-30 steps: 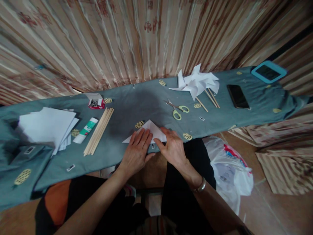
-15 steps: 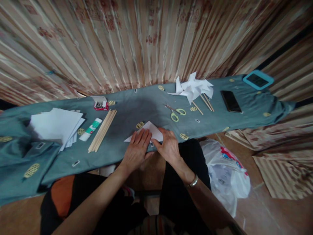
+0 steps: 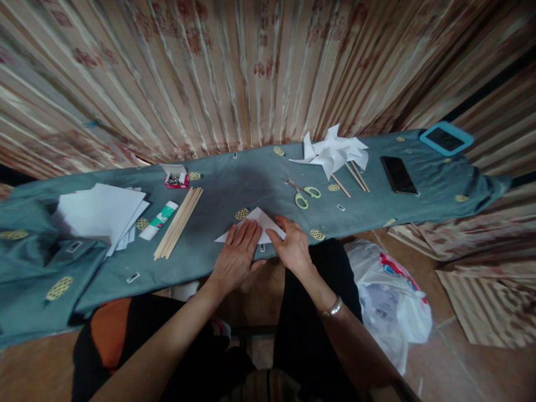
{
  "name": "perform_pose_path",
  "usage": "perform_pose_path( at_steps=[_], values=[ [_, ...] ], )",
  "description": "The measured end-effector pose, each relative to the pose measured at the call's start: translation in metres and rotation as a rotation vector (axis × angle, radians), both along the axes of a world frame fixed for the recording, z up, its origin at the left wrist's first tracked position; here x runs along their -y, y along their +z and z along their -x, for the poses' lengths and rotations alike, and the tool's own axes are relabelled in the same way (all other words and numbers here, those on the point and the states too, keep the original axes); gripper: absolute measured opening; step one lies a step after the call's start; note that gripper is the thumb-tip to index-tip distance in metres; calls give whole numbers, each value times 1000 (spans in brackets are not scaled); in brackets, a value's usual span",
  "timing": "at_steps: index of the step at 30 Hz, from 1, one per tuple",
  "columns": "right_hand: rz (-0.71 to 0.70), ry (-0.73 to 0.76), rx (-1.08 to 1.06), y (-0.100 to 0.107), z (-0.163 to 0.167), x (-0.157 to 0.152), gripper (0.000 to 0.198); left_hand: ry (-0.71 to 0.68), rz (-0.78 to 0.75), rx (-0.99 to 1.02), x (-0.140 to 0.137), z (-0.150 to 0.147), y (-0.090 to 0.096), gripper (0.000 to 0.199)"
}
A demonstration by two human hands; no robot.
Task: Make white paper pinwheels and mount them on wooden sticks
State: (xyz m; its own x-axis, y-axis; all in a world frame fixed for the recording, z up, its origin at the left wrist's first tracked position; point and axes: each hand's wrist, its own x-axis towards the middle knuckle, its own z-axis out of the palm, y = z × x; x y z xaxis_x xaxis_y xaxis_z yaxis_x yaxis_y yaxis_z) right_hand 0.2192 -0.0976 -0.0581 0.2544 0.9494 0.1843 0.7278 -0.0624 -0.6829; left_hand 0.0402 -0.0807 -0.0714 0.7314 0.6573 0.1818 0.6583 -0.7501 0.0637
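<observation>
A white sheet of paper [image 3: 260, 219], folded into a triangle, lies on the cloth near the front edge, its peak pointing away from me. My left hand [image 3: 238, 251] rests flat across its left half, fingers stretched out and pressing it down. At the right corner, my right hand [image 3: 292, 243] has its fingers bent, with the thumb and forefinger closed on the paper's edge. Both hands cover parts of the paper's lower side. Just beyond the right hand lie scissors [image 3: 307, 196] with yellow-green handles.
Leftward lie wooden sticks [image 3: 178, 223], a glue stick [image 3: 159, 220], a red box of small metal pins [image 3: 176, 180] and stacked white paper [image 3: 98, 215]. White paper pinwheels [image 3: 333, 151], a phone [image 3: 398, 175] and a blue-framed device [image 3: 446, 138] are rightward. A plastic bag [image 3: 389, 301] sits below.
My right thumb has shifted up onto the paper, and the fingers are bent more at its right corner. The left hand stays flat in place. The whole view has shifted slightly.
</observation>
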Motion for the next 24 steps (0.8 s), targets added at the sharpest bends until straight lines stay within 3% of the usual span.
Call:
perform_pose_path(
  at_steps=[6, 14, 20, 24],
  values=[
    [134, -16, -39, 4, -4, -14, 31, -1, 0, 1, 0, 0, 2, 74],
    [141, -24, -16, 3, -3, -14, 29, 4, -13, -36, 0, -1, 4, 75],
    [102, -15, 37, 1, -1, -11, 32, 0, -7, -46, 0, -2, 3, 76],
    [4, 2, 121, -2, 7, -3, 49, 15, -5, -78, 0, -3, 3, 78]
  ],
)
